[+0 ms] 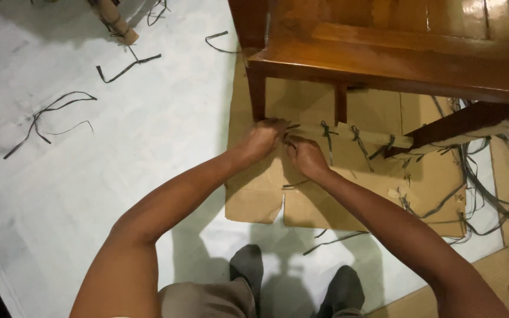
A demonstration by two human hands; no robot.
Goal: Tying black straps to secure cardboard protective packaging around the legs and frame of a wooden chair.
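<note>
A dark strap (287, 134) is being pinched at mid-frame, just below the wooden furniture's rail, where a cardboard-wrapped bar (354, 136) runs off to the right. The left hand (261, 139) is closed on the strap from the left and the right hand (305, 155) from the right, fingertips almost touching; the strap is judged to be held this way so that it can be drawn tight around the wrapping. Three further straps are seen already tied along the bar to the right, and both arms are stretched forward to reach it.

The wooden furniture (384, 53), glossy and brown, fills the upper right, with two legs visible beneath its rail. Flattened cardboard sheets (319, 200) lie under it on the floor, apparently as protection. Loose strap offcuts (48, 115) are scattered on the pale floor (119, 153) at upper left, at least four, and a tangle lies at right. A cardboard tube (116, 22) is seen at the top left. Two dark-socked feet (293, 280) appear at the bottom.
</note>
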